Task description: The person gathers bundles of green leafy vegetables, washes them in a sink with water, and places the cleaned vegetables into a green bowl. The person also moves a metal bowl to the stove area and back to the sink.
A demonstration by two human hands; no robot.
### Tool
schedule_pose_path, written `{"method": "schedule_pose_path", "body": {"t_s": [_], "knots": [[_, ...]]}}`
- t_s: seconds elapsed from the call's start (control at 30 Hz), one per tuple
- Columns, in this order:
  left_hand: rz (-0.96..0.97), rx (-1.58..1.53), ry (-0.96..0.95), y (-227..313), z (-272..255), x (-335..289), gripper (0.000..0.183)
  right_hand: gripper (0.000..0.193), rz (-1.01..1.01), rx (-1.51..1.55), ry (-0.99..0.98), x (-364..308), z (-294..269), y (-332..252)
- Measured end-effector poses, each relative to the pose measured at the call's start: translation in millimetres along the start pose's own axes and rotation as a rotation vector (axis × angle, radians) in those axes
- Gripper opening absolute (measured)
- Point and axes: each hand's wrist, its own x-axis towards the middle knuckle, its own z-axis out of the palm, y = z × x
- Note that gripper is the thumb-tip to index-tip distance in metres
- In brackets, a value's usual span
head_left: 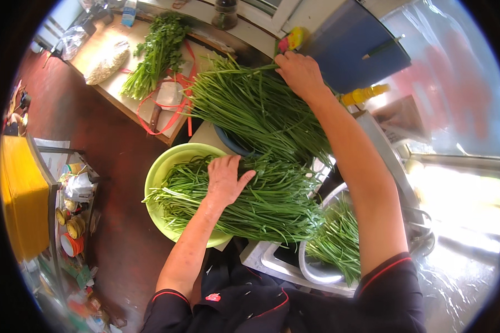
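Above red floor [119,177], I see the left hand [226,178] unclenched on green stalks [266,208] overhanging a lime basin's rim [153,183], the right hand [298,75] curled at another heap [255,105], grasp unclear.

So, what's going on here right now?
A person is handling long green stalks with both bare hands. The left hand lies on the heap in the yellow-green basin. The right hand is at the far edge of a second heap, over a dark blue basin; its grip is unclear. More stalks sit in a pale container to the right. A leafy bunch lies beyond, near a cleaver.
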Motion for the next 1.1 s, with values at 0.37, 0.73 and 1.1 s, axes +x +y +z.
{"method": "schedule_pose_path", "body": {"t_s": [0.37, 0.73, 1.1], "knots": [[0.059, -0.578, 0.133, 99, -35, -36, 0.019, 0.033, 0.324, 0.449, -0.054, -180, -47, 17], [-1.068, -1.546, -0.946, 223, 96, -165, 0.053, 0.027, 0.962, 0.416, -0.465, -540, -30, 74], [-0.285, -0.883, -0.493, 275, 158, -175, 0.036, 0.045, 0.818, 0.516, -0.378, -555, 7, 38]]}}
